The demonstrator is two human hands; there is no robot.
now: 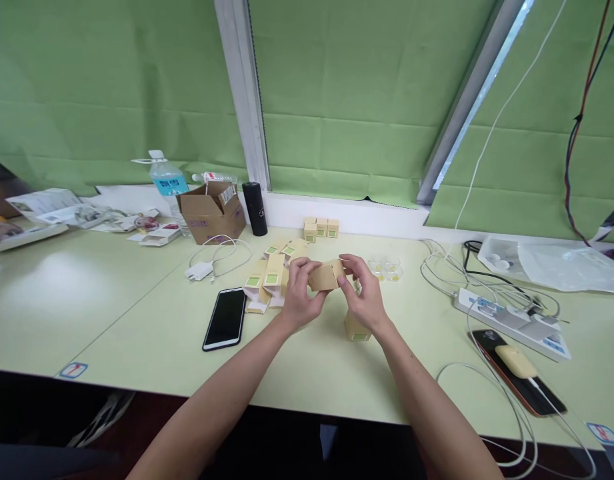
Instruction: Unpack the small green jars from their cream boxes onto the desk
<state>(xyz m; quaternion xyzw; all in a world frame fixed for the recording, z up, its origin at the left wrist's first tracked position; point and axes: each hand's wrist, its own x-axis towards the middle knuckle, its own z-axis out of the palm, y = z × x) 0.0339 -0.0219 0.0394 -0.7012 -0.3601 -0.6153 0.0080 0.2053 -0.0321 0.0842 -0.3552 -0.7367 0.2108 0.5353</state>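
Note:
Between my two hands, above the table, is a small tan cardboard box [324, 277]. My left hand [301, 293] grips its left end, fingers on top and thumb beneath. At its right end, my right hand [363, 293] pinches the edge near a flap or lid seam. Another small box [357, 328] stands on the table, partly covered by my right hand. Several flattened or unfolded tan boxes [274, 270] with green labels lie beside my left hand. Behind, several small closed boxes [321, 229] stand by the wall. Clear round containers with yellow bits [385, 268] sit to the right.
On the left are a phone [225, 319], a white charger [201, 271], a brown carton [213, 215], a black bottle [255, 209] and a water bottle [167, 180]. A power strip [511, 323], cables, another phone [517, 373] and a plastic bag [561, 263] occupy the right.

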